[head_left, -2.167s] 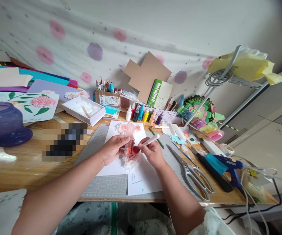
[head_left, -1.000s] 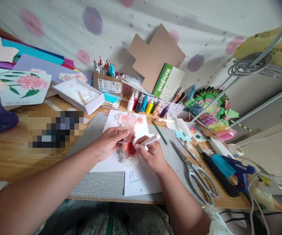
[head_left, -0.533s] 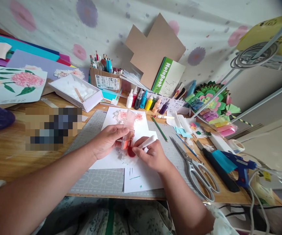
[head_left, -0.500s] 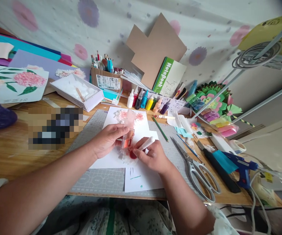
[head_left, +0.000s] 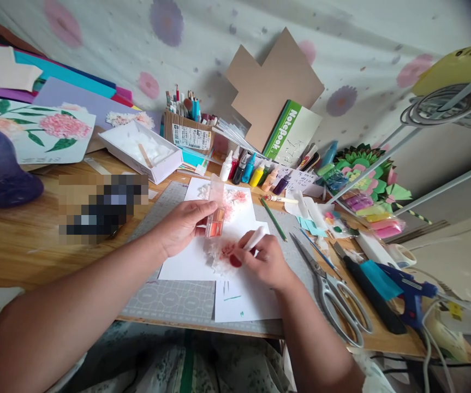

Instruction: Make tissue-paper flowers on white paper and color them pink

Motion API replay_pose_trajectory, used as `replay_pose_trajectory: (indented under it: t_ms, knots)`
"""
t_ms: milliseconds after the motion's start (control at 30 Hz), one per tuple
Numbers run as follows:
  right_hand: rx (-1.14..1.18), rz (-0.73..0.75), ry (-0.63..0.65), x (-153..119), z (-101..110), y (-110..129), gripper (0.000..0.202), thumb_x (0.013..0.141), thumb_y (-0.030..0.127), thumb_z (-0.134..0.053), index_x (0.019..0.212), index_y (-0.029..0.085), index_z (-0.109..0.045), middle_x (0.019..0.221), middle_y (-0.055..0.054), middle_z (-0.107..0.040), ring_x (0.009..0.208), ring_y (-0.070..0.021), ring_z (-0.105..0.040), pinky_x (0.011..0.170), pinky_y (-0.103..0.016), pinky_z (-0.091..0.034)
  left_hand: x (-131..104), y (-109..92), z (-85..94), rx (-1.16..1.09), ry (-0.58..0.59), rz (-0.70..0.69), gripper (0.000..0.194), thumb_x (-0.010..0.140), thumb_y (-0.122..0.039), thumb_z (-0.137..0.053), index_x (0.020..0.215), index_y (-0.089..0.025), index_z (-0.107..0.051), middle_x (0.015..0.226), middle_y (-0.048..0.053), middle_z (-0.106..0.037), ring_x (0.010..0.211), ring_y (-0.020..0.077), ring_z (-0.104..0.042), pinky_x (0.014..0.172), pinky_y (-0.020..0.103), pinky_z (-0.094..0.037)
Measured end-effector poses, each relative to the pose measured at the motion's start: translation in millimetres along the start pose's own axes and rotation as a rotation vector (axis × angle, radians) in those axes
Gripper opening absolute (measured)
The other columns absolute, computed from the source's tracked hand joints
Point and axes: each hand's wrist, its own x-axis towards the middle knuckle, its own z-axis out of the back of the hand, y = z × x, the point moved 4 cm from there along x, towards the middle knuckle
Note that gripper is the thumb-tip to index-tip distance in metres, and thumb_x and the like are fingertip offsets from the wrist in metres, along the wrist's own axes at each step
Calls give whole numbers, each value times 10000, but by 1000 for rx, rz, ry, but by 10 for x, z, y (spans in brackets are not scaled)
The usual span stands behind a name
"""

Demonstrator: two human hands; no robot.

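Note:
Between the fingers and thumb of my left hand [head_left: 188, 221] is a small clear palette [head_left: 215, 222] with orange and pink pans, its lid raised. My right hand [head_left: 264, 255] is closed round a white-handled brush [head_left: 256, 238]. The brush's dark red bristles touch or hover just over a ruffled white flower with a pink centre [head_left: 224, 255]; which of these I cannot tell. White paper [head_left: 178, 267] lies under the flower. More pink-and-white flowers [head_left: 238, 197] rest beyond the palette.
Scissors [head_left: 333, 292], a green pencil [head_left: 274, 219] and a blue glue gun [head_left: 413, 292] lie to the right. Paint bottles [head_left: 248, 168] stand at the back, beside a white tray [head_left: 165, 164] of white filling. A grey cutting mat [head_left: 157, 303] is beneath the paper.
The brush has come away from the palette and down to the flower on the paper. My left hand still holds the palette, now apart from the brush. The whole view has shifted slightly.

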Motion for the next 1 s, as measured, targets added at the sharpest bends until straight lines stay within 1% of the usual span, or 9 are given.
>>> replay_pose_trajectory:
  t_ms: [67,200,367,467,633,767,833,900,1000]
  knots:
    - [26,12,-39,0,5,15,153,843,235,-576,714,190,-644,681,-22,-671,602,-128,-597,568,-235,-456,2,2,0,-1,-2,0,398,630,-493,-783,867,-175,-755,834,68,-715,765,176,-612,653,269,-496]
    - [-12,26,-16,-6,0,0,165,819,230,-582,662,194,-616,645,-18,-646,572,-127,-570,545,-243,-437,10,7,6,-8,-2,-3,400,627,-497,-785,868,-179,-756,834,66,-710,769,174,-606,654,268,-498]
    - [64,-34,-349,-41,157,-104,219,817,285,-610,626,181,-585,620,-6,-598,548,-117,-520,539,-251,-404,-11,-5,2,-12,-4,22,459,589,-526,-797,882,-175,-754,827,73,-703,768,185,-600,635,274,-504]
    - [161,-56,-440,-37,157,-143,201,821,322,-631,679,181,-606,649,-2,-593,587,-123,-536,568,-254,-417,-27,10,-26,-10,35,57,464,588,-524,-798,888,-173,-751,830,72,-699,762,182,-598,648,279,-508]
    - [240,-35,-343,41,42,-89,176,849,348,-590,779,191,-629,736,-19,-623,647,-135,-570,605,-254,-451,-27,87,-95,-4,130,62,397,657,-495,-765,892,-175,-740,796,55,-682,763,171,-605,653,255,-489]
    - [90,-76,-199,62,6,-66,215,838,324,-578,675,184,-592,656,-10,-621,598,-124,-552,579,-241,-434,-19,135,-124,10,153,66,396,663,-489,-764,898,-171,-733,779,52,-672,753,173,-611,637,254,-480]
    - [67,-111,-241,49,42,-81,244,830,330,-577,634,185,-562,589,4,-593,552,-118,-529,553,-237,-419,-17,140,-127,13,140,70,403,654,-489,-770,899,-172,-732,775,53,-675,741,174,-614,628,257,-479]
    - [82,-101,-292,41,72,-76,244,832,344,-570,646,186,-564,615,1,-607,559,-118,-535,558,-237,-424,-18,139,-137,15,144,66,395,656,-492,-766,884,-171,-730,757,55,-674,742,183,-618,623,263,-479]
    - [53,-65,-207,56,41,-45,239,831,325,-570,637,185,-578,661,-13,-636,596,-123,-558,586,-239,-435,-26,148,-152,28,151,64,386,654,-481,-771,878,-169,-727,754,58,-675,739,187,-618,607,263,-475]
